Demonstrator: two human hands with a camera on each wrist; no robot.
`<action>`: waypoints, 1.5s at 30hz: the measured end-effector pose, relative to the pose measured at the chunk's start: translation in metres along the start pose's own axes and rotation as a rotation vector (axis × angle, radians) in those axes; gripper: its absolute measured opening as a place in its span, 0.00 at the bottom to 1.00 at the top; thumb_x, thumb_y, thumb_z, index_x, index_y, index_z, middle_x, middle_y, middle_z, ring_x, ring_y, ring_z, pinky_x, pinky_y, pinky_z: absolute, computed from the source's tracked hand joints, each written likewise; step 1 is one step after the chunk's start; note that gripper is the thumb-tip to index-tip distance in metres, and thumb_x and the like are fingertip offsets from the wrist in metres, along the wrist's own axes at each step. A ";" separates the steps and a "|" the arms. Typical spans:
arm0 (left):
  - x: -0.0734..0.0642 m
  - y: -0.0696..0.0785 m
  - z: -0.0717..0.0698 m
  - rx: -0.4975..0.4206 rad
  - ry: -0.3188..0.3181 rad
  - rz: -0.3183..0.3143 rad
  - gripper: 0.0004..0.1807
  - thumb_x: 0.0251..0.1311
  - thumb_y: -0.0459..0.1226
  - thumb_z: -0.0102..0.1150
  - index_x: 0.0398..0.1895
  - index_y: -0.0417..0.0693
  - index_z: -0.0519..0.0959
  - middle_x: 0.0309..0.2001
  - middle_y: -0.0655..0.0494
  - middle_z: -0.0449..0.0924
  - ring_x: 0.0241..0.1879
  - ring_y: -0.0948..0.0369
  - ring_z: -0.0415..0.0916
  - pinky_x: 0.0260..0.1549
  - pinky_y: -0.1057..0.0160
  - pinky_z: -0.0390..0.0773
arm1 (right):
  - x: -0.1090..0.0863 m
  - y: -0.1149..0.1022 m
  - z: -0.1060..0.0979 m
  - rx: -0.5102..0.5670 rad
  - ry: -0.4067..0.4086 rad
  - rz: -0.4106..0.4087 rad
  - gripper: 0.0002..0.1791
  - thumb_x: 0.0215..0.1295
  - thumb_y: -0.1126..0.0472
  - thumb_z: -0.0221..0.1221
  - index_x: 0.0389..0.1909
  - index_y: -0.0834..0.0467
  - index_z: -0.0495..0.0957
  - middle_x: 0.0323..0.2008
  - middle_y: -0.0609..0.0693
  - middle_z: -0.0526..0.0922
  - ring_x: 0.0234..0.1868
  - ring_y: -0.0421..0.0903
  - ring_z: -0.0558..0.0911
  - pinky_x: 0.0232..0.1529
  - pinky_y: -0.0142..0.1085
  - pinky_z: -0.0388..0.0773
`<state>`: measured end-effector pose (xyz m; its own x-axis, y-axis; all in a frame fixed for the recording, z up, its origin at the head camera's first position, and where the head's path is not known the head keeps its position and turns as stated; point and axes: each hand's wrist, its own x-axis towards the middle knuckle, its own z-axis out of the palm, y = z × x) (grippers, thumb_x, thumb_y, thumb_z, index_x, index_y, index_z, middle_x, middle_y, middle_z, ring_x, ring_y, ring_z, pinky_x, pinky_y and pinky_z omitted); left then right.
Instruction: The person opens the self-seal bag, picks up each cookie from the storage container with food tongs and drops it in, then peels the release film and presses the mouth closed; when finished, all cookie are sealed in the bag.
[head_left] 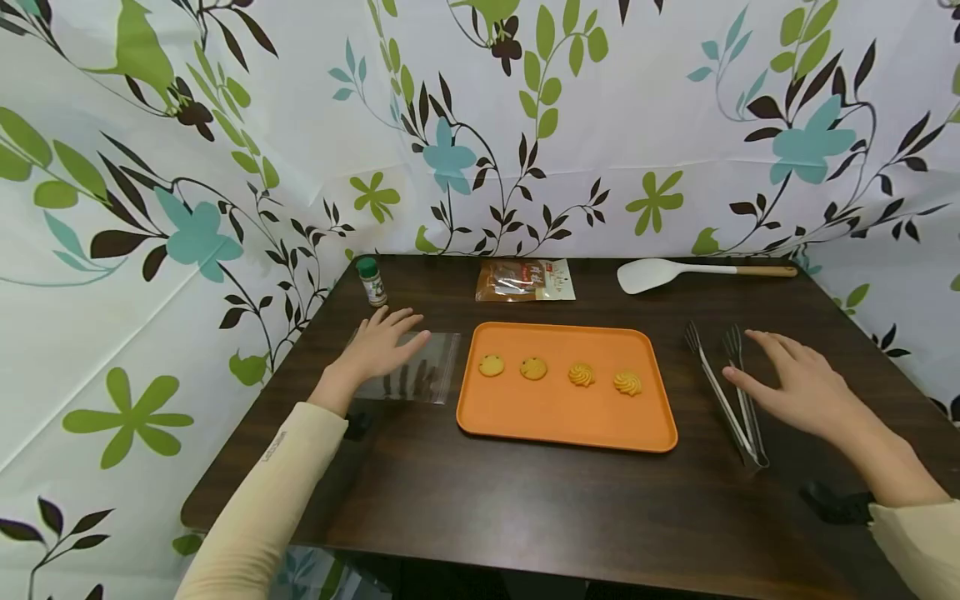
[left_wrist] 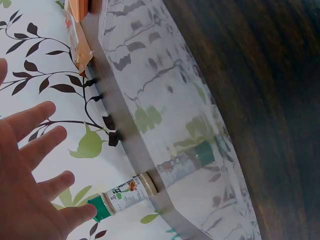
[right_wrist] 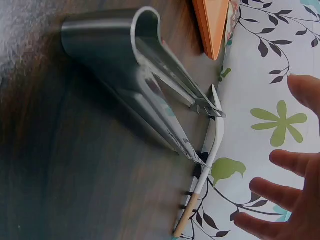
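Note:
My left hand (head_left: 381, 346) is spread above a clear plastic bag (head_left: 423, 369) that lies flat on the table, holding nothing. Just beyond those fingers stands a small seasoning bottle with a green cap (head_left: 371, 281), seen also in the left wrist view (left_wrist: 127, 194). On the right, my right hand (head_left: 806, 383) hovers with fingers extended beside metal tongs (head_left: 731, 400). Their arms are spread apart, and the right wrist view shows their bent end (right_wrist: 110, 45) up close. Between the hands sits an orange tray (head_left: 562, 421) with several cookies (head_left: 581, 375) in a row.
Along the back edge lie a brown and white food packet (head_left: 525, 280) and a white spatula with a wooden handle (head_left: 705, 272). A leaf-patterned curtain (head_left: 480, 125) rises behind the dark wooden table (head_left: 525, 508).

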<state>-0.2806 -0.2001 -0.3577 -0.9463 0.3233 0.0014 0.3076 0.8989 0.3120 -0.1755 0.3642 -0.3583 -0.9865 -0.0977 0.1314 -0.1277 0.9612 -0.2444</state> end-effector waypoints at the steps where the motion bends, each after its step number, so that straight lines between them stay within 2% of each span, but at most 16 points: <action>1: -0.001 0.000 0.001 0.001 -0.001 0.000 0.36 0.71 0.61 0.37 0.75 0.52 0.60 0.76 0.45 0.52 0.76 0.37 0.35 0.68 0.30 0.36 | 0.000 0.000 0.000 0.005 0.000 -0.004 0.47 0.67 0.38 0.54 0.74 0.65 0.50 0.65 0.78 0.57 0.61 0.81 0.57 0.50 0.77 0.55; 7: -0.003 -0.003 0.003 0.014 0.018 0.018 0.34 0.72 0.57 0.41 0.74 0.49 0.61 0.75 0.42 0.54 0.75 0.37 0.38 0.68 0.31 0.38 | 0.000 -0.005 -0.001 0.039 0.008 -0.011 0.46 0.69 0.40 0.54 0.71 0.71 0.54 0.63 0.80 0.60 0.60 0.79 0.61 0.53 0.73 0.59; 11: -0.003 -0.003 0.002 0.042 0.015 0.050 0.35 0.68 0.54 0.52 0.72 0.47 0.64 0.72 0.40 0.60 0.72 0.37 0.50 0.67 0.31 0.51 | 0.000 -0.013 -0.003 0.065 0.056 -0.006 0.42 0.69 0.41 0.55 0.67 0.72 0.61 0.61 0.78 0.66 0.59 0.76 0.66 0.53 0.71 0.62; 14: -0.002 -0.002 0.001 0.047 -0.020 0.053 0.36 0.63 0.53 0.59 0.70 0.46 0.67 0.71 0.38 0.62 0.68 0.37 0.61 0.62 0.33 0.62 | 0.000 -0.021 -0.005 0.091 0.084 -0.017 0.38 0.68 0.42 0.56 0.64 0.70 0.66 0.60 0.76 0.70 0.57 0.74 0.69 0.52 0.70 0.64; 17: -0.003 -0.002 0.001 0.031 -0.054 0.037 0.36 0.61 0.51 0.61 0.69 0.45 0.68 0.70 0.37 0.63 0.65 0.38 0.66 0.59 0.36 0.68 | 0.001 -0.031 -0.006 0.109 0.093 -0.049 0.35 0.69 0.44 0.57 0.63 0.68 0.70 0.59 0.73 0.72 0.56 0.72 0.72 0.50 0.68 0.67; 23: -0.005 -0.003 0.003 0.017 -0.063 0.033 0.35 0.61 0.47 0.63 0.70 0.43 0.68 0.69 0.39 0.65 0.65 0.41 0.67 0.59 0.38 0.69 | 0.011 -0.055 -0.005 0.117 0.095 -0.124 0.31 0.70 0.46 0.56 0.62 0.68 0.72 0.58 0.70 0.76 0.55 0.68 0.75 0.51 0.65 0.70; 29: -0.006 -0.001 0.005 0.008 -0.070 0.044 0.33 0.62 0.44 0.62 0.69 0.42 0.68 0.68 0.40 0.66 0.65 0.42 0.67 0.60 0.39 0.68 | 0.022 -0.080 -0.001 0.157 0.061 -0.169 0.27 0.71 0.49 0.56 0.61 0.66 0.73 0.58 0.67 0.77 0.59 0.66 0.74 0.57 0.64 0.68; 34: -0.008 0.001 0.005 0.012 -0.076 0.046 0.32 0.62 0.43 0.62 0.69 0.42 0.69 0.68 0.41 0.68 0.65 0.42 0.68 0.60 0.39 0.69 | 0.033 -0.096 0.009 0.178 0.038 -0.199 0.26 0.71 0.50 0.56 0.60 0.66 0.74 0.57 0.65 0.78 0.59 0.65 0.75 0.57 0.62 0.70; 39: -0.010 0.003 0.006 0.014 -0.079 0.050 0.31 0.62 0.42 0.63 0.68 0.42 0.70 0.67 0.42 0.70 0.65 0.43 0.68 0.59 0.40 0.70 | 0.043 -0.109 0.020 0.191 0.033 -0.245 0.24 0.70 0.55 0.58 0.59 0.67 0.75 0.56 0.66 0.79 0.57 0.65 0.77 0.57 0.62 0.70; 45: -0.010 0.003 0.008 0.018 -0.112 0.035 0.29 0.63 0.41 0.63 0.66 0.43 0.72 0.66 0.45 0.72 0.64 0.44 0.69 0.59 0.40 0.70 | 0.051 -0.126 0.033 0.220 0.001 -0.262 0.23 0.69 0.56 0.59 0.59 0.65 0.76 0.56 0.64 0.80 0.58 0.63 0.77 0.55 0.59 0.73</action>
<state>-0.2697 -0.1978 -0.3644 -0.9184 0.3843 -0.0944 0.3425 0.8914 0.2968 -0.2126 0.2295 -0.3530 -0.9171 -0.3339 0.2176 -0.3961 0.8247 -0.4037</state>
